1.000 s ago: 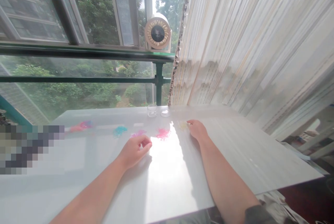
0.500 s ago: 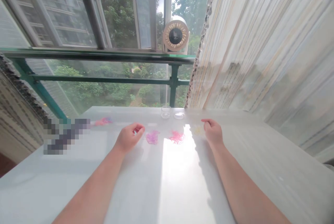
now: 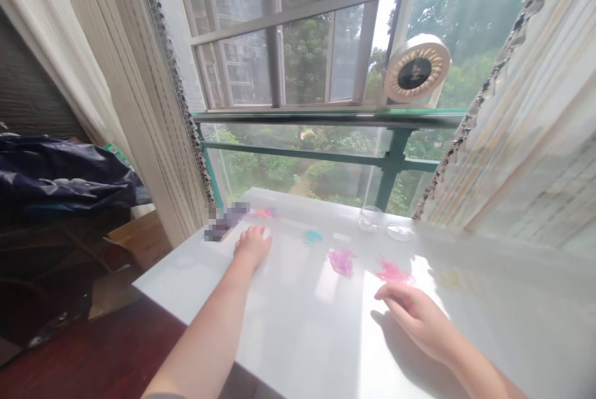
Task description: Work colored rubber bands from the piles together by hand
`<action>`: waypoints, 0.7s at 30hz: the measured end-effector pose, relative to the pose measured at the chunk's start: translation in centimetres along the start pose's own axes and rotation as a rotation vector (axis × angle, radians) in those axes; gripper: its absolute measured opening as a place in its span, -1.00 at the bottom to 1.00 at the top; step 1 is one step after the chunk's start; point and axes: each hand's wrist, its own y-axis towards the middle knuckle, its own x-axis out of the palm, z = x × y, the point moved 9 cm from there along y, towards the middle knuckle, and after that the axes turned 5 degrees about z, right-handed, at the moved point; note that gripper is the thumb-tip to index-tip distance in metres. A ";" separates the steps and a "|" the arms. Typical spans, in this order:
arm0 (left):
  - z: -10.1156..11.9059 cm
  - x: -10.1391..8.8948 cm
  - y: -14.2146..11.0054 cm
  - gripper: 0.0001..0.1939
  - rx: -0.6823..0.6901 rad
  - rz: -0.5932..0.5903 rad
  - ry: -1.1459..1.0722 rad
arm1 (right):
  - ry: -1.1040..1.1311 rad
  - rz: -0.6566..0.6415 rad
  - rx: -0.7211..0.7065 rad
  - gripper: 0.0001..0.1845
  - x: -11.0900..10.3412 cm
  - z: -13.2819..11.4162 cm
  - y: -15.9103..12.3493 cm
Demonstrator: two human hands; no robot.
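Left grip [image 3: 252,245]: low at the tabletop [image 3: 288,306], fingers reaching forward; one cannot tell whether they are spread or pinching something.
Right grip [image 3: 419,317]: over the sunlit patch, fingers loosely curled; one cannot tell whether the tips press together.
Pink strands [image 3: 395,272]: just beyond the right grip's fingers.
Purple strands [image 3: 341,262]: between the two grips.
Turquoise strands [image 3: 313,237]: right of the left grip.
Pink-and-blue strands [image 3: 264,213]: just beyond the left grip.
Pale yellow strands [image 3: 451,278]: beyond the right grip, to its right.
Clear cup [image 3: 369,220], clear dish [image 3: 399,233]: well beyond the right grip.
Dark flat object [image 3: 230,222]: just left of the left grip, partly pixelated.
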 end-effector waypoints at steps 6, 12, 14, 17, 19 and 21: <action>0.4 0.0 1.3 -0.63 0.000 0.108 -0.063 | -0.016 -0.063 0.027 -0.73 0.3 0.5 -0.1; 1.5 0.6 2.7 -0.74 0.035 0.125 -0.078 | -0.028 -0.060 0.039 -0.72 0.3 0.3 -0.1; 1.9 0.6 3.0 -0.79 0.058 0.124 -0.085 | -0.037 -0.060 0.045 -0.72 0.2 0.4 -0.1; 2.1 0.5 3.2 -0.82 0.080 0.132 -0.093 | -0.045 -0.054 0.064 -0.72 0.1 0.4 -0.1; 2.1 0.4 3.2 -0.82 0.084 0.145 -0.099 | -0.046 -0.042 0.072 -0.72 -0.1 0.3 -0.1; 1.9 0.3 3.1 -0.83 0.085 0.159 -0.111 | -0.042 -0.038 0.072 -0.72 -0.1 0.3 -0.1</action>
